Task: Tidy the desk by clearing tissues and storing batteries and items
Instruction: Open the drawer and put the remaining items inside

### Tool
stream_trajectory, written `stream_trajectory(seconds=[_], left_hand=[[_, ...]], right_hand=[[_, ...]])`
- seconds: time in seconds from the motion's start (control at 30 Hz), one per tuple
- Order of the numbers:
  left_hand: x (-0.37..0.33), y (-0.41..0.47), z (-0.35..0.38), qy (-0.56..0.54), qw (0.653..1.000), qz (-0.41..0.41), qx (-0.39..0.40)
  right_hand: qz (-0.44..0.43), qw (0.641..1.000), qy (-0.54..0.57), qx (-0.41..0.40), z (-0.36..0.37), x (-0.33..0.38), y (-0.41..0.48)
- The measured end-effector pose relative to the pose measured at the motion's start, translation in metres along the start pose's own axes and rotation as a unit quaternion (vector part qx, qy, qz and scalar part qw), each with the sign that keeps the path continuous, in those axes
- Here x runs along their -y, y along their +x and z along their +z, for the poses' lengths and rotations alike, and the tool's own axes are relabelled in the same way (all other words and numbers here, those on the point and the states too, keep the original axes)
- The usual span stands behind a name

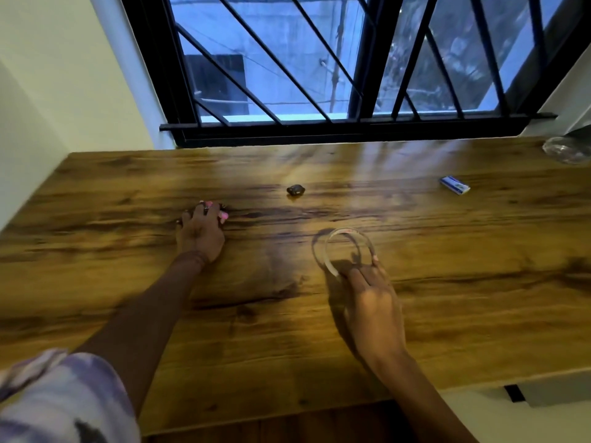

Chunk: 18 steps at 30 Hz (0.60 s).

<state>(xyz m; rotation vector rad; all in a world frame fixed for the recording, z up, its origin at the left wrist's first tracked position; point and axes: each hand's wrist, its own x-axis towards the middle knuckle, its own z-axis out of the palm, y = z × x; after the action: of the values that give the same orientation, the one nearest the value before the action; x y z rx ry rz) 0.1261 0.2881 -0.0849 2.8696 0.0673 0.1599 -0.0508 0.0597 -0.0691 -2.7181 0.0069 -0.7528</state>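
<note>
My left hand [201, 230] lies knuckles up on the wooden desk [128, 282], fingers curled over a small dark item that is mostly hidden beneath them. My right hand [372, 298] holds the near rim of a clear round container [332, 247] that is tilted up on the desk. A small dark lump [295, 189] sits apart from both hands, further back at the middle. A small white and blue box [454, 185] lies at the back right.
A barred black window [319, 75] runs along the desk's far edge. A clear crumpled plastic object [566, 149] sits at the far right corner. Pale walls close in the left side. The desk's front edge is near my body.
</note>
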Motion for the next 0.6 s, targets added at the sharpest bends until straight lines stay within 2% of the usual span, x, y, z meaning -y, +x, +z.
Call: stream_trajectory(seconds=[0.17, 0.33, 0.5, 0.6], left_hand=[[0.008, -0.014, -0.005, -0.049, 0.994, 0.039, -0.085], [0.010, -0.042, -0.021, -0.055, 0.993, 0.052, -0.089], [0.008, -0.104, -0.047, -0.143, 0.983, 0.032, -0.112], [0.006, -0.153, -0.061, -0.267, 0.961, -0.004, -0.077]], right_hand=[[0.008, 0.999, 0.027, 0.018, -0.002, 0.007, -0.006], [0.019, 0.998, 0.030, 0.045, -0.016, 0.025, -0.015], [0.014, 0.998, 0.023, 0.053, -0.039, 0.043, -0.036], [-0.002, 0.999, 0.019, 0.033, -0.055, 0.058, -0.058]])
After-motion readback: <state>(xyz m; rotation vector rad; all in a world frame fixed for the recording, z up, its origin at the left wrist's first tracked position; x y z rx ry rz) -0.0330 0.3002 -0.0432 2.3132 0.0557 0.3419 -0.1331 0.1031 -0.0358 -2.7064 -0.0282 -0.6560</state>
